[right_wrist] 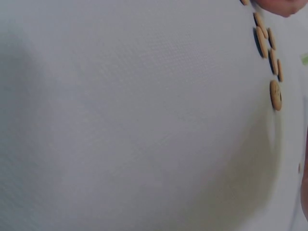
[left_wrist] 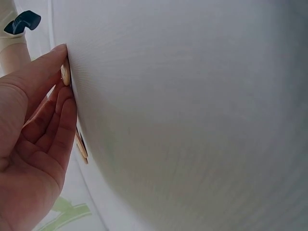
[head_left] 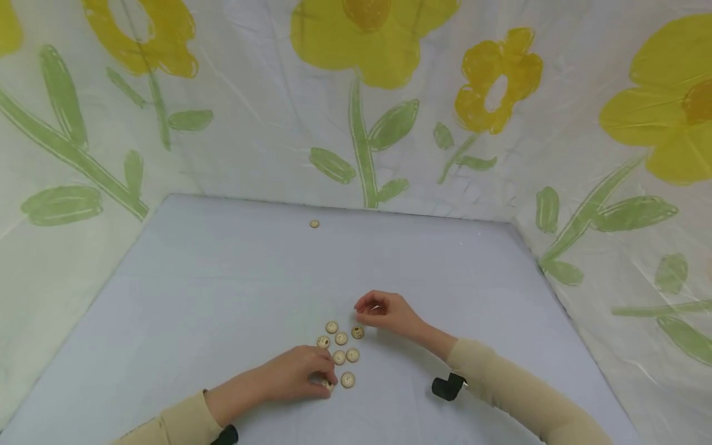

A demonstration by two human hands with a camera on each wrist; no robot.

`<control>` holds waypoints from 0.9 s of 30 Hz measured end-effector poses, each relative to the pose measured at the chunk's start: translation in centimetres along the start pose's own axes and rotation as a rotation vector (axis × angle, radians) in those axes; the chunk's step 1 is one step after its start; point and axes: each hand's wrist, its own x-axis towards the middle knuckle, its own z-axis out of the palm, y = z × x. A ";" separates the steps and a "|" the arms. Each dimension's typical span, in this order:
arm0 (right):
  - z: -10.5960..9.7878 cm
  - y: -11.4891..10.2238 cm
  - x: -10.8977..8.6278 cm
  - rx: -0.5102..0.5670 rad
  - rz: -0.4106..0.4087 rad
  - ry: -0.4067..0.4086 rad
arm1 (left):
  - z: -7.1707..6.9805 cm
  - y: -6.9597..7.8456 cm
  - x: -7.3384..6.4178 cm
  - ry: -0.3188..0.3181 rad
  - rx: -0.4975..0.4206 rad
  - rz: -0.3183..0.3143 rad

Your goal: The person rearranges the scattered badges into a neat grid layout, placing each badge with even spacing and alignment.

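Several round, pale wooden discs with small dark marks lie in a loose cluster on the table, such as the disc nearest its front. My left hand is at the near left of this cluster, thumb and fingertips down at the tabletop. Between them they pinch one wooden disc, partly hidden by the hand. My right hand hovers at the cluster's far right, fingers loosely curved, with nothing visible between them. Just below its fingertips in the head view lies a disc with a dark spot.
A single disc lies apart near the far edge of the pale table. White sheeting painted with yellow flowers surrounds the far and side edges. Dark camera mounts stick out from the sleeves.
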 end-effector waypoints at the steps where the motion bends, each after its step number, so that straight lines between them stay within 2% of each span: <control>1: 0.1 0.0 -0.2 0.006 -0.002 -0.004 | 0.0 0.0 0.0 0.003 0.002 0.006; 9: 1.1 0.6 -1.7 0.006 -0.063 -0.058 | 0.0 -0.1 -0.2 0.015 -0.003 0.016; 17: 2.3 3.7 -2.5 -0.060 -0.134 -0.115 | -0.1 0.1 -0.2 0.030 0.011 0.037; 22: 2.6 3.9 -2.9 -0.085 -0.172 -0.158 | -0.1 0.3 -0.2 0.021 -0.010 0.004; 27: 3.0 3.8 -3.4 -0.103 -0.180 -0.203 | 0.0 0.3 -0.2 0.038 0.004 0.029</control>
